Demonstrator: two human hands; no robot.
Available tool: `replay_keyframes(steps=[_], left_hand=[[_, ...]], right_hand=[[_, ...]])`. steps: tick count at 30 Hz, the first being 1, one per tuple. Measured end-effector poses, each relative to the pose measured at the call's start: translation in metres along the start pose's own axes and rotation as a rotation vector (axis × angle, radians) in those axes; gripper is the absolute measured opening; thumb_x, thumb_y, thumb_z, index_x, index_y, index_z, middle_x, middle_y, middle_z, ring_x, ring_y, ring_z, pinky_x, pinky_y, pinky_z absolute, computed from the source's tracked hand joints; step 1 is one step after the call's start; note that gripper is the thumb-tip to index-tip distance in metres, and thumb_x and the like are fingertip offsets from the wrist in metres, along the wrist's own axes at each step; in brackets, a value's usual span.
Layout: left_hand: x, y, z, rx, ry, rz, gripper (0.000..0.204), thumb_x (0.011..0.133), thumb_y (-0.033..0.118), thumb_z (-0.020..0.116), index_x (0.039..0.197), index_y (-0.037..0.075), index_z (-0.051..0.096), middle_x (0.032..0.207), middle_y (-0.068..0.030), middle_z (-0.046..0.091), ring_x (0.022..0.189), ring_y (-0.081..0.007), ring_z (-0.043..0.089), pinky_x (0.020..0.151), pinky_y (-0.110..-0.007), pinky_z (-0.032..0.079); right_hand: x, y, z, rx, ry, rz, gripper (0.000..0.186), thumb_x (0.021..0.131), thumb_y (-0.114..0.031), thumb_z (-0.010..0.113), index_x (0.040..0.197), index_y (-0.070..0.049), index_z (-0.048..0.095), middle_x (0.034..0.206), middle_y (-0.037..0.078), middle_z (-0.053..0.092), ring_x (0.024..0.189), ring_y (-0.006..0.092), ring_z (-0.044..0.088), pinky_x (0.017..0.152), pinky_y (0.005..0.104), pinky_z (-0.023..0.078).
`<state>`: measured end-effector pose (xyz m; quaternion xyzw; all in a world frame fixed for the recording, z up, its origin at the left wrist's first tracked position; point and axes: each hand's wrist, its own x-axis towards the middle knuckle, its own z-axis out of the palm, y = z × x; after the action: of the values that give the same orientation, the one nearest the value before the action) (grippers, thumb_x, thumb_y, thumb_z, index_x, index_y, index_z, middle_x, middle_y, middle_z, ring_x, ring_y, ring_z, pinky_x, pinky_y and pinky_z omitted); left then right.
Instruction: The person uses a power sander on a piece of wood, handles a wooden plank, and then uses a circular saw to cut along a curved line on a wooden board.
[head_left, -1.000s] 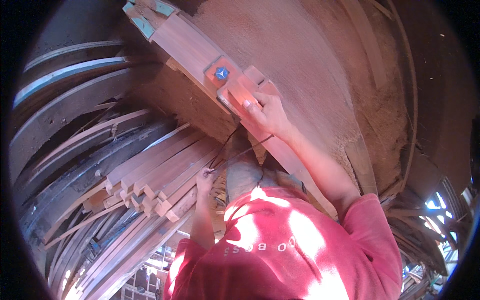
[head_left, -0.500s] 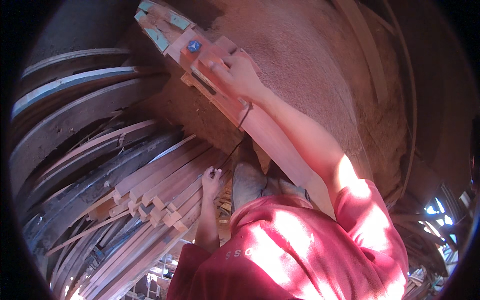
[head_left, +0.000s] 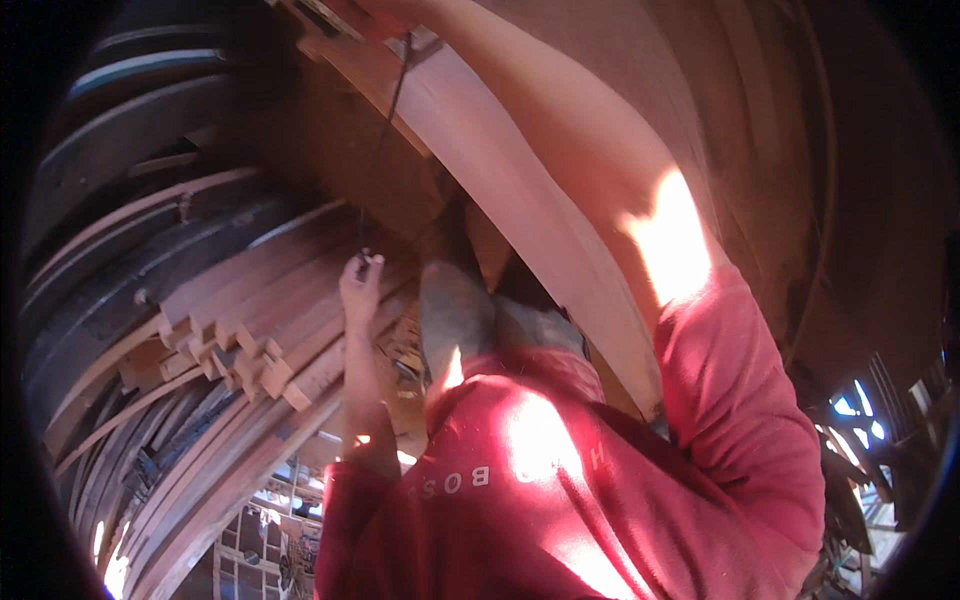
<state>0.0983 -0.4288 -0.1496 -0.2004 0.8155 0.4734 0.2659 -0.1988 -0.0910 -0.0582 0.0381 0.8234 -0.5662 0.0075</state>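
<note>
Currently your left grip (head_left: pixel 361 287) curls snugly around a thin black cord (head_left: pixel 394 100) rising to a reddish tool (head_left: pixel 390 24) on a long pinkish-brown wooden plank (head_left: pixel 490 160), your right hand's hold, cropped above, impossible to tell.

The right arm (head_left: pixel 570 95) reaches far forward and leftward, the right hand (head_left: pixel 405 9) blurred and mostly cut off above. The left forearm (head_left: pixel 366 375) points forward, the left hand (head_left: pixel 360 287) curled, fingers drawn together.

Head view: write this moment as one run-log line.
left hand: holding black cord; right hand: out of view; wooden plank: beside right forearm; stacked timber: beside left hand
</note>
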Motion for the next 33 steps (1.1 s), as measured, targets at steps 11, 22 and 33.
replay_keyframes(steps=[11,22,33], left_hand=[[-0.148,-0.074,0.064,0.402,-0.299,0.290,0.024,0.078,0.018,0.080,0.091,0.002,0.066,0.121,-0.0272,0.064,0.124,-0.0417,0.056,0.106,-0.047,0.043],[-0.175,-0.077,0.087,0.442,-0.311,0.159,0.024,0.085,0.018,0.076,0.096,0.002,0.061,0.104,-0.0229,0.068,0.108,-0.0367,0.063,0.094,-0.042,0.047],[-0.125,-0.072,0.038,0.411,-0.245,0.000,0.027,0.088,0.024,0.076,0.097,0.001,0.065,0.095,-0.0172,0.069,0.095,-0.0320,0.065,0.090,-0.039,0.049]], right_hand=[[-0.519,0.031,-0.157,0.048,-0.139,0.478,0.058,0.094,-0.054,0.060,0.105,0.002,0.069,0.077,0.014,0.061,0.073,0.0208,0.061,0.067,0.0388,0.049],[-0.532,0.021,-0.168,0.053,-0.087,0.512,0.049,0.092,-0.046,0.063,0.100,0.002,0.068,0.075,0.020,0.061,0.068,0.0255,0.061,0.065,0.0404,0.049],[-0.376,0.008,-0.123,0.116,-0.063,0.449,0.054,0.091,-0.050,0.063,0.097,0.002,0.069,0.077,0.021,0.065,0.071,0.0291,0.066,0.067,0.0427,0.050]])
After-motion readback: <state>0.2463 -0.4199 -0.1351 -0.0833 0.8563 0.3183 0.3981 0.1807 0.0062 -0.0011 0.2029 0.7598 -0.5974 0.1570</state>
